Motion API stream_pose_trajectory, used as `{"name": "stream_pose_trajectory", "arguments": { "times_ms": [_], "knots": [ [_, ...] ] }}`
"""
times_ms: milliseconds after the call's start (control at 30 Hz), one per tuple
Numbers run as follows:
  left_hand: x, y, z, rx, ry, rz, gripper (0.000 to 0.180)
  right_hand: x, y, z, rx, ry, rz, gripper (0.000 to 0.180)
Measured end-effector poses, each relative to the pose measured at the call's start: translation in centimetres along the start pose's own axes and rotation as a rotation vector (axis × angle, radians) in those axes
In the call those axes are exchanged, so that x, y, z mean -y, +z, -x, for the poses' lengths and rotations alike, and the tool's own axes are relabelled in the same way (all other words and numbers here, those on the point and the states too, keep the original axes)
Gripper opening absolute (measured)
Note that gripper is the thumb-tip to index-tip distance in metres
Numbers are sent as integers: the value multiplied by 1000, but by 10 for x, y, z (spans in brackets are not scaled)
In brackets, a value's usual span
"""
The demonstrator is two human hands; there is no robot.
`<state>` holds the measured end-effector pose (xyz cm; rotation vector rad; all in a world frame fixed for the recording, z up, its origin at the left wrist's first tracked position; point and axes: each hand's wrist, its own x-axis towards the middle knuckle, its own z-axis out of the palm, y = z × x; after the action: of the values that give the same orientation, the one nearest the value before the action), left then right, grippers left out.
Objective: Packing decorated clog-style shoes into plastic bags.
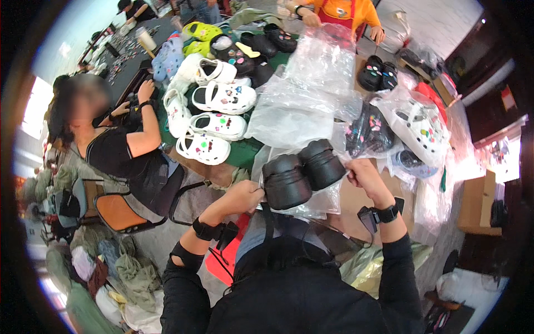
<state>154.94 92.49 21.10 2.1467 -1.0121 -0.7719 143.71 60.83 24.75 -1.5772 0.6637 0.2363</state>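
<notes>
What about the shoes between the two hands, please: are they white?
No, both shoes are black, unlike the white clogs lying farther up to the left.

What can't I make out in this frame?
All in the head view:
- Far sides of the black shoes: hidden behind their near sides.
- Palm of the left hand: hidden by the back of the hand.
- Head of the co-worker in orange: cut off by the top edge.
- Exact shapes of the charms on the bagged dark clogs: small, blurred under clear plastic.

Shoes (286, 181) are between the left hand (247, 195) and right hand (364, 177), bags (303, 103) behind, loose clogs (225, 98) left, bagged clogs (420, 132) right.
</notes>
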Motion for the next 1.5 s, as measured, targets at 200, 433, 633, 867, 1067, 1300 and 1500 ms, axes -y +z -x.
{"name": "stream_pose_trajectory", "arguments": {
  "times_ms": [200, 433, 633, 867, 1067, 1300, 1500],
  "knots": [
    [3, 14, -7, -148, 152, -91, 28, -15, -8, -16, 90, -2, 83, 28],
    [-7, -3, -8, -68, -150, 284, 29, -3, -8, -1, -117, -99, 79, 29],
    [-8, 16, -4, -39, -56, 428, 25, -39, -27, 9, -378, -6, 664, 26],
    [42, 41, 9, 7, 153, 731, 23, 25, 160, 56, -42, -727, 1233, 98],
    [57, 23, 36, 15, 210, 686, 24, -11, 224, 31, -222, -715, 1373, 67],
    [213, 28, 89, 308, -510, 1158, 24, -27, 211, 25, -348, -691, 1302, 36],
    [386, 97, 67, 29, -1093, 1430, 59, 11, 203, 60, -706, -619, 1048, 28]
  ]
}}
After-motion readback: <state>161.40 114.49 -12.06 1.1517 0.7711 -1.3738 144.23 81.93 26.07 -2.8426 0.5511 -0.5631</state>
